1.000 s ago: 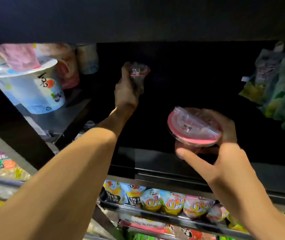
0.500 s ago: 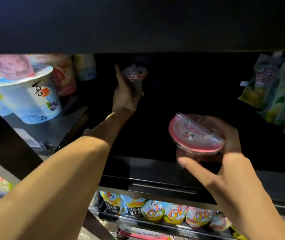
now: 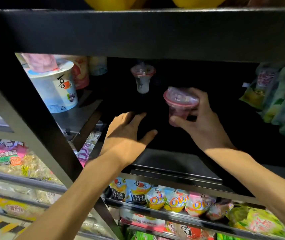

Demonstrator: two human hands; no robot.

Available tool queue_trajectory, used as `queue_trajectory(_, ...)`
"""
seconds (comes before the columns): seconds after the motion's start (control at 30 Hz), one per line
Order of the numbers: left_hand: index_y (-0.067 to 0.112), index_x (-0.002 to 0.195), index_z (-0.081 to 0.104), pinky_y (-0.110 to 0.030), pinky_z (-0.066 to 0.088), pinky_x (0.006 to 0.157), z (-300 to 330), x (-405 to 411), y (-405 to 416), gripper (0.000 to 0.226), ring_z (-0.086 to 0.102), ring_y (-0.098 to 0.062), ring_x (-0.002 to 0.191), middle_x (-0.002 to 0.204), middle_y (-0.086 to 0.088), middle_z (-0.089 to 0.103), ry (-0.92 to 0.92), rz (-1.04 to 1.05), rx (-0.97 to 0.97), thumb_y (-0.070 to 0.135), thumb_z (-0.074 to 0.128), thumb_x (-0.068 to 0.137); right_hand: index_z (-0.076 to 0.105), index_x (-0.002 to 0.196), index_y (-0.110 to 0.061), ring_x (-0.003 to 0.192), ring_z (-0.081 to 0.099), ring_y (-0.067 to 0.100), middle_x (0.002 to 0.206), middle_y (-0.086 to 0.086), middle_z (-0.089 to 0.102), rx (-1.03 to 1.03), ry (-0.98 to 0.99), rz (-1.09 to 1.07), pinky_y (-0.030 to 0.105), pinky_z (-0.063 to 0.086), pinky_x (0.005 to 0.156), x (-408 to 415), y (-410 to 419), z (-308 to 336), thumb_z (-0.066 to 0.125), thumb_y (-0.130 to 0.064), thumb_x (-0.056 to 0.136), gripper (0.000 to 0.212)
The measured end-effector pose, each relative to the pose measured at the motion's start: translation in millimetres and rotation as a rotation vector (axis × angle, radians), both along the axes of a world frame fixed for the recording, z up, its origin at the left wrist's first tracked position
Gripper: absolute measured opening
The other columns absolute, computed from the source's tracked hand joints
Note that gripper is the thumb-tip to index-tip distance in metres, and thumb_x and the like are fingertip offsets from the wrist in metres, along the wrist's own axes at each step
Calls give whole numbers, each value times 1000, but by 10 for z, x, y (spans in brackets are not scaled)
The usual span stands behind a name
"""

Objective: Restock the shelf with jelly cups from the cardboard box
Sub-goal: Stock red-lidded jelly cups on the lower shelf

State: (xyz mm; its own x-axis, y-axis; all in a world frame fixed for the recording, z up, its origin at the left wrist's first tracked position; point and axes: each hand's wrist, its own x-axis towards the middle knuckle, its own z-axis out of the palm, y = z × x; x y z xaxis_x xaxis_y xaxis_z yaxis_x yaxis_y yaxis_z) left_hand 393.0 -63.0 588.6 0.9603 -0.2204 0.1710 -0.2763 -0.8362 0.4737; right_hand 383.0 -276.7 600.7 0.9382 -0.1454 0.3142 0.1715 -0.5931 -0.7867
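Observation:
A clear jelly cup with a pink-rimmed lid (image 3: 142, 78) stands alone deep at the back of the dark shelf (image 3: 176, 160). My left hand (image 3: 128, 135) hovers in front of and below it, fingers spread and holding nothing. My right hand (image 3: 199, 122) grips a second jelly cup (image 3: 181, 104) with a pink lid and dark red contents, held upright inside the shelf opening, to the right of the placed cup. The cardboard box is out of view.
A large white and blue tub (image 3: 53, 87) and other cups crowd the shelf's left end. Green and yellow pouches (image 3: 280, 94) hang at the right. A black shelf board (image 3: 147, 32) sits overhead. Jelly packs (image 3: 164, 198) line the lower shelf.
My left hand let go of the first cup at the back and pulled toward me, open. My right hand carried the second cup deeper into the shelf and turned it upright.

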Motion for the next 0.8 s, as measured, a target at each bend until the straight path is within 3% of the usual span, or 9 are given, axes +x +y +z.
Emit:
queue_trajectory(0.23, 42, 149, 37, -43, 46, 107, -20, 1, -6, 63, 43, -21, 139, 156, 18, 26, 30, 27, 17, 70, 48, 93, 27, 154, -37, 124, 62, 16, 143, -5, 58, 9, 8, -30, 40, 50, 109, 696, 10, 42, 84, -30, 85, 89)
queue_trajectory(0.4, 41, 150, 35, -40, 49, 100, -39, 16, -1, 63, 49, -21, 132, 155, 18, 25, 19, 22, -5, 67, 50, 94, 23, 158, -33, 134, 53, 16, 152, -4, 51, -3, 68, -75, 25, 39, 103, 1104, 53, 112, 82, -25, 88, 91)
queue_trajectory(0.57, 47, 152, 29, -35, 49, 90, -73, 20, 3, 64, 56, -23, 123, 156, 19, 26, 23, 19, -26, 66, 50, 95, 14, 163, -32, 141, 48, 20, 158, -1, 46, -22, 133, -140, 32, 37, 114, 1339, 99, 211, 82, -24, 89, 101)
queue_trajectory(0.8, 47, 153, 25, -33, 46, 93, -92, 31, -4, 65, 48, -21, 132, 158, 19, 22, -15, 1, -18, 65, 49, 95, 6, 166, -31, 144, 46, 21, 160, 0, 43, 15, 196, -167, 31, 38, 113, 1490, 99, 283, 80, -21, 91, 105)
